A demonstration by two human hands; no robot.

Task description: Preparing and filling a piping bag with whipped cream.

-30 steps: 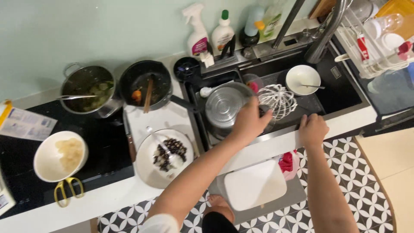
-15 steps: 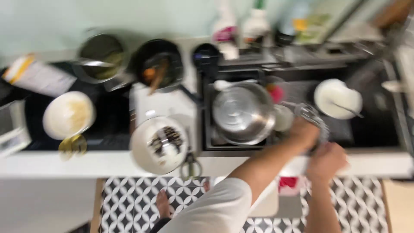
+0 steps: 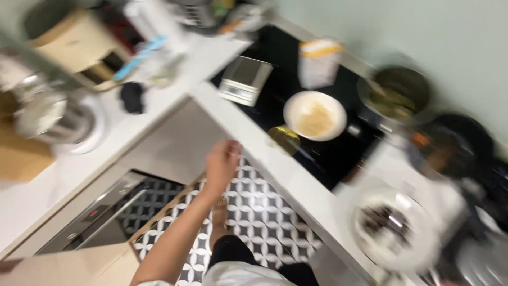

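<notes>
Beside white counter edge, bare hand

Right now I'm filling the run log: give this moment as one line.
view: head, blurred | hand: empty, reaching toward white counter edge | nearest: white bowl on black hob | other hand: unseen
</notes>
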